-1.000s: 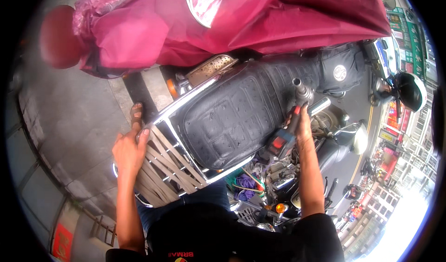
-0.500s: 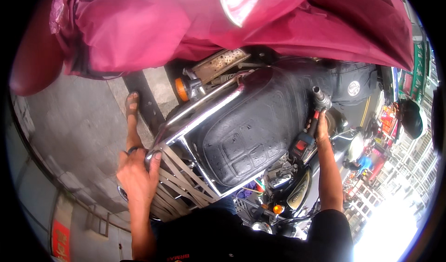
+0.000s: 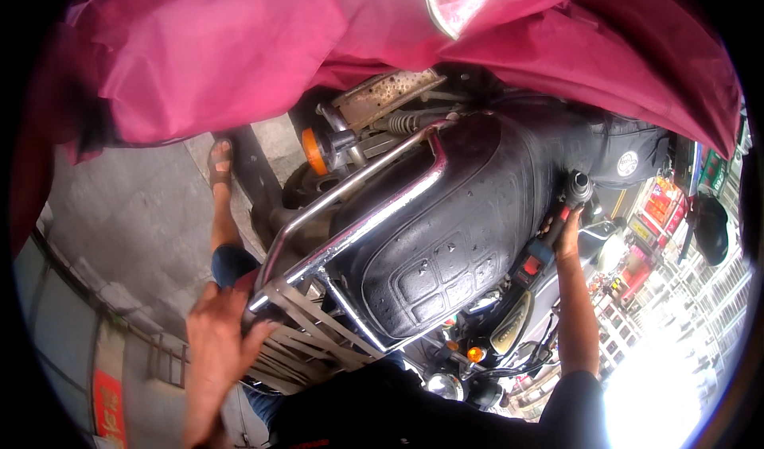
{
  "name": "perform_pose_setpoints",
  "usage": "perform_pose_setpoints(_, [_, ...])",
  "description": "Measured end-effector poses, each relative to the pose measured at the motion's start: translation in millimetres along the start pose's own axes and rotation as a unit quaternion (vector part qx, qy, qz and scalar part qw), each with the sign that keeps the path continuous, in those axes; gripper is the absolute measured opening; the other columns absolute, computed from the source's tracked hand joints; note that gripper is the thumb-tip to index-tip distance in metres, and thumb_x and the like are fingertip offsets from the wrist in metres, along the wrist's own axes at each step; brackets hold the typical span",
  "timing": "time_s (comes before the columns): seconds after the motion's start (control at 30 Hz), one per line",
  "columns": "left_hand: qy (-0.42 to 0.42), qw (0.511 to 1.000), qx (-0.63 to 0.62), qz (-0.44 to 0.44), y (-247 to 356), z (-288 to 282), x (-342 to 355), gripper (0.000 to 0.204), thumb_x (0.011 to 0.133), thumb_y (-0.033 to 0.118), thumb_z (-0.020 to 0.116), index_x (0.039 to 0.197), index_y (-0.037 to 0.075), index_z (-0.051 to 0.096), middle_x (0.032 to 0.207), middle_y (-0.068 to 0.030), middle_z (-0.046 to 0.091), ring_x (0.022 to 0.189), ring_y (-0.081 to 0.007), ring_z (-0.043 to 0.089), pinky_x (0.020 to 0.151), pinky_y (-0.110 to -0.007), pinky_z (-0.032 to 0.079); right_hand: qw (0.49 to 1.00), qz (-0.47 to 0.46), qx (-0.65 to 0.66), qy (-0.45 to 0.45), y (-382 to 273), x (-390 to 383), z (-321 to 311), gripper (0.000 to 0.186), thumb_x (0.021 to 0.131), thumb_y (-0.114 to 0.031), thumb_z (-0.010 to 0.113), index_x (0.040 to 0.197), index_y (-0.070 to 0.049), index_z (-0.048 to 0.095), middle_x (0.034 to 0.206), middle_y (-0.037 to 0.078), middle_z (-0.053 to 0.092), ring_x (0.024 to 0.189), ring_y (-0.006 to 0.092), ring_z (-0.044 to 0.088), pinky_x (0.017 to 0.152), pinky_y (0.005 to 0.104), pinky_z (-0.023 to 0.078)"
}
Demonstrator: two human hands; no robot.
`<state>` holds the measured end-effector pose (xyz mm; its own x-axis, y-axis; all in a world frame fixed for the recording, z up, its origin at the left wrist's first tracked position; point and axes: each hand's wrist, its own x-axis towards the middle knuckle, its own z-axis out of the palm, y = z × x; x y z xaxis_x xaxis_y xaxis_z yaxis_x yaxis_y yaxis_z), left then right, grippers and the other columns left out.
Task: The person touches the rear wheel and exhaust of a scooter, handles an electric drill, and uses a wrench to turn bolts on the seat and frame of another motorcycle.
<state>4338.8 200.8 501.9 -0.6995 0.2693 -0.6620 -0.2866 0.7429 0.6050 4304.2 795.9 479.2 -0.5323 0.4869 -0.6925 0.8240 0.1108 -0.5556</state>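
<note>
My left hand (image 3: 213, 330) is closed around the rear end of a chrome grab rail (image 3: 368, 220) on a motorcycle, its thumb on the near side. Beige elastic straps (image 3: 306, 334) are stretched across the rack beside it. In my right hand (image 3: 567, 238) is a cordless impact wrench (image 3: 576, 191), gripped by its handle. A silver socket sits on its nose, pointing away from me, and a battery pack is at its other end. The tool is held beside the far right edge of the black, wet-spotted seat (image 3: 446, 250).
A dark red cover (image 3: 239, 43) hangs over things along the far side. An orange turn signal (image 3: 313, 151) juts out left of the seat. A black bag (image 3: 633, 151) lies beyond it. Another motorcycle's tank (image 3: 509, 322) stands at the right. My sandalled foot (image 3: 220, 161) is on grey paving.
The view has shifted, and the seat and cover sit farther right. My left hand stays on the rail but shows lower and farther left. The impact wrench remains in my right hand.
</note>
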Motion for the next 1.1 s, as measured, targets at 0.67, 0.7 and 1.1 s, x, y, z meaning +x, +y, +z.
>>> perform_pose_setpoints(0.67, [-0.148, 0.908, -0.292, 0.262, 100, 188, 392, 0.023, 0.076, 0.017, 0.063, 0.098, 0.009, 0.064, 0.092, -0.0103, 0.065, 0.088, -0.0214, 0.061, 0.079, -0.033, 0.046, 0.999, 0.026, -0.002, 0.047, 0, -2, 12, 0.075, 0.068, -0.082, 0.027, 0.075, -0.010, 0.044, 0.054, 0.004, 0.043, 0.045, 0.0189, 0.046, 0.045, 0.0292, 0.040])
perform_pose_setpoints(0.7, [-0.154, 0.907, -0.310, 0.239, 102, 190, 393, 0.024, 0.076, 0.018, 0.063, 0.098, 0.009, 0.064, 0.093, -0.0101, 0.065, 0.088, -0.0213, 0.061, 0.080, -0.033, 0.046, 0.999, 0.032, 0.004, 0.044, -2, -3, 14, 0.075, 0.068, -0.083, 0.027, 0.075, -0.010, 0.044, 0.054, 0.004, 0.043, 0.045, 0.0187, 0.046, 0.045, 0.0292, 0.040])
perform_pose_setpoints(1.1, [-0.161, 0.894, -0.325, 0.263, 99, 204, 399, 0.023, 0.080, 0.016, 0.059, 0.101, 0.009, 0.064, 0.098, -0.0107, 0.064, 0.092, -0.0230, 0.060, 0.082, -0.034, 0.044, 0.996, 0.069, -0.009, 0.057, -4, -2, 13, 0.081, 0.063, -0.087, 0.022, 0.064, -0.009, 0.044, 0.050, 0.007, 0.043, 0.048, 0.0225, 0.046, 0.048, 0.0311, 0.038])
